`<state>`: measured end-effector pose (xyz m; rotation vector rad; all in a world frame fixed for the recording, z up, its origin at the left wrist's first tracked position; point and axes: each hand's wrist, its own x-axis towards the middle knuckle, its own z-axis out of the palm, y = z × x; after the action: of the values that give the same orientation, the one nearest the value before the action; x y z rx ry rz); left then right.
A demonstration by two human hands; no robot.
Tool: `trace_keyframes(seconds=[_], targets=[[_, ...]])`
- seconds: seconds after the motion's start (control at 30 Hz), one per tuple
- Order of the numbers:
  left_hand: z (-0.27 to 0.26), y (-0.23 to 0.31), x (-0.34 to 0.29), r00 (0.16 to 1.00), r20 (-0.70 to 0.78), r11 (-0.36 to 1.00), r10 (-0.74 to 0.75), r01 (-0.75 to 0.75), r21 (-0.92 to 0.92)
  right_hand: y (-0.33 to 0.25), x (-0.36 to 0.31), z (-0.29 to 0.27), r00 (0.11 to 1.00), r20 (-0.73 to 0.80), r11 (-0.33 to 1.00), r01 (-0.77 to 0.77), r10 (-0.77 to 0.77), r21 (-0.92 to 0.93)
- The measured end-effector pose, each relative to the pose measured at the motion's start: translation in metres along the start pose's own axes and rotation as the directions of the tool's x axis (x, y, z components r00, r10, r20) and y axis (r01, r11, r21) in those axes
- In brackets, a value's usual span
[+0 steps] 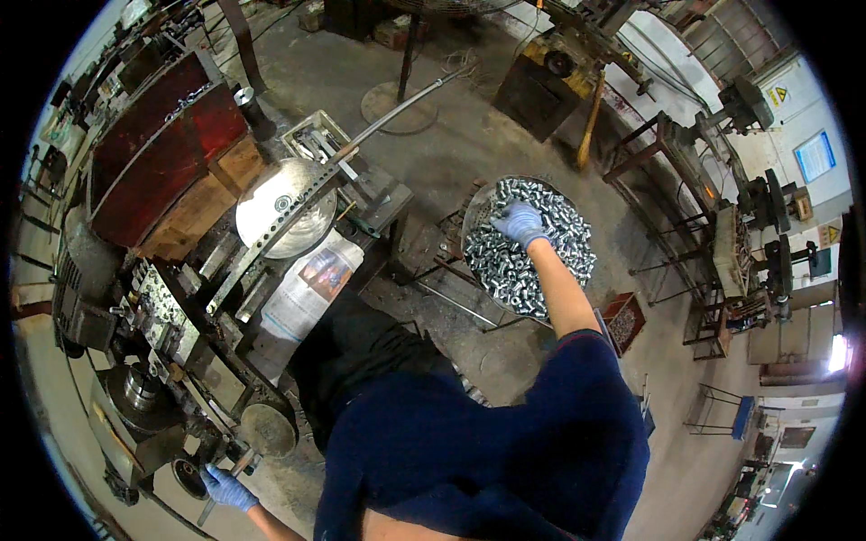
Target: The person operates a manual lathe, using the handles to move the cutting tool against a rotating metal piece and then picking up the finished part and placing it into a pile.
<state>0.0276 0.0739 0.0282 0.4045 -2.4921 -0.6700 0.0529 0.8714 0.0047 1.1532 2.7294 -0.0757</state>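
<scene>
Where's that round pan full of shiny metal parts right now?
In the head view, the round pan is right of centre, with the gloved right hand at its metal parts and a red bin at its lower right.

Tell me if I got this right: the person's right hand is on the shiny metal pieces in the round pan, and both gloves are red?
Almost! The gloves are blue, not red, as the head view shows. The right hand is on the shiny metal pieces in the round pan.
</scene>
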Motion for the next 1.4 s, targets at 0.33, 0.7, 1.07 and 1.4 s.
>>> trace_keyframes(seconds=[0.33,0.7,1.07,1.4], targets=[[0.0,0.014,0.006,0.976,0.127,0.974,-0.179,0.194,-0.116,-0.017,0.053,0.009,0.957,0.29,0.99,0.037,0.003,-0.133],[-0.001,0.017,0.007,0.999,0.025,0.994,-0.038,0.036,0.1,-0.012,0.07,0.033,0.939,0.24,0.951,0.28,-0.244,-0.13],[-0.005,0.003,0.01,0.986,0.143,0.992,-0.082,0.066,0.109,-0.008,0.069,0.041,0.994,0.084,0.982,0.047,-0.064,0.185],[-0.019,-0.001,0.023,0.98,0.17,0.992,-0.105,0.09,0.093,-0.209,-0.11,-0.056,0.791,-0.295,0.241,0.479,-0.536,0.844]])
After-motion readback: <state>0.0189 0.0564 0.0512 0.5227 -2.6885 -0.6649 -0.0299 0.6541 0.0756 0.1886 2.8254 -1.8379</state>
